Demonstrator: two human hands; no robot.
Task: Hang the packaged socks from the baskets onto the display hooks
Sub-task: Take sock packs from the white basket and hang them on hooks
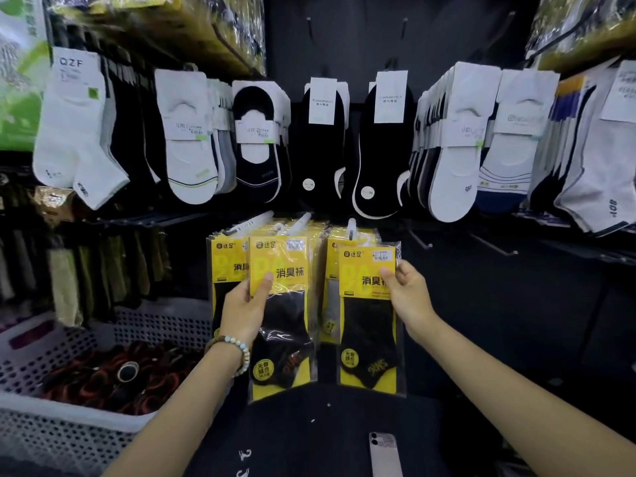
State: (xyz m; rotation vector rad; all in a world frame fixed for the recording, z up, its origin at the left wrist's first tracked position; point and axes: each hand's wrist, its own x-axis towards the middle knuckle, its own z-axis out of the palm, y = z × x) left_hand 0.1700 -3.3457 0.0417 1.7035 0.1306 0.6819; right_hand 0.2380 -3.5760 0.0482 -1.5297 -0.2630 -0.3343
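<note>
Two yellow sock packs are up at the low white hooks [351, 224], side by side. The left hand [245, 309] pinches the left pack [285, 325], thumb in front, fingers [242, 288] behind. The right hand [409, 297] pinches the right pack [366, 325] the same way. They look light, thin and bendy, with slippery plastic, so the stiff yellow card near the top hole is the best place to hold

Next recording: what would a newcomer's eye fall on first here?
Bright yellow at centre: the left hand grips the left yellow sock packet and the right hand pinches the right yellow sock packet. Above hangs a row of white and black socks; a perforated basket sits lower left.
</note>
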